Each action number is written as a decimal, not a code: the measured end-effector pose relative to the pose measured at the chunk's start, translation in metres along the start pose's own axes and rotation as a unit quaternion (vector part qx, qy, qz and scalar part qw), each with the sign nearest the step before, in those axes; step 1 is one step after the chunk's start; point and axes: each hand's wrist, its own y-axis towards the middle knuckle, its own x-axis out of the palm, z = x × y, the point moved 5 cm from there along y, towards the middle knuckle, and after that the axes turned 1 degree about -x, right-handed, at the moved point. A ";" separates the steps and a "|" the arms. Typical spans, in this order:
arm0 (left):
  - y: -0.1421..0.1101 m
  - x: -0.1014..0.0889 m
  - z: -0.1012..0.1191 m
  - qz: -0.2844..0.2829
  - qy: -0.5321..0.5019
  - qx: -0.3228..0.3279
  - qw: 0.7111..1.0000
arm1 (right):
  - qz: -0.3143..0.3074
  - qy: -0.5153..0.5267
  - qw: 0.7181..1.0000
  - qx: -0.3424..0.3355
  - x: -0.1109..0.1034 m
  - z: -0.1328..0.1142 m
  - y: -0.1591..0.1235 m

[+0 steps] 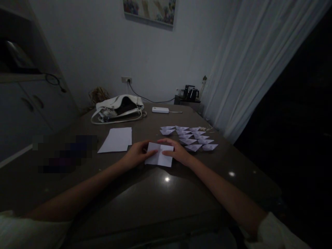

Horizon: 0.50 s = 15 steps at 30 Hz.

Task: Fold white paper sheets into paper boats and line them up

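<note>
A small white sheet of paper point(165, 159) with a vertical crease down its middle is held just above the table, tilted towards me. My left hand point(137, 153) grips its left edge, thumb on the front face and fingers behind. On the other side my right hand point(178, 151) pinches the right part, its thumb lying on the paper near the crease. The fingers behind the sheet are partly hidden. Beyond my right hand stand several folded white paper boats point(187, 141) in rows. To the left of my left hand lies a stack of white paper point(116, 139).
The dark glossy table point(145, 197) has a white handbag point(118, 107) at its far left and a white power bank point(160, 110) with a short cable at the back. A blurred-out patch point(64, 154) covers the left side. A sheer curtain point(233, 62) hangs at right.
</note>
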 end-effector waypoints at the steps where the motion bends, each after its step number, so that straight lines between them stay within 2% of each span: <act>1: 0.000 0.000 -0.001 0.002 0.001 -0.009 1.000 | -0.003 0.002 1.000 0.006 0.001 0.000 0.000; 5: 0.000 0.001 -0.004 0.018 0.001 -0.011 1.000 | 0.008 0.015 0.999 0.046 0.001 0.006 0.001; 9: -0.002 -0.001 0.001 0.039 0.015 0.010 0.999 | 0.047 0.008 0.998 0.052 -0.001 0.013 0.003; 13: -0.008 -0.007 0.014 0.087 0.089 0.064 0.990 | 0.067 0.000 0.994 0.090 0.000 0.019 0.002; 15: -0.011 -0.005 0.020 0.084 0.118 0.109 0.983 | 0.064 -0.001 0.993 0.099 0.002 0.020 0.001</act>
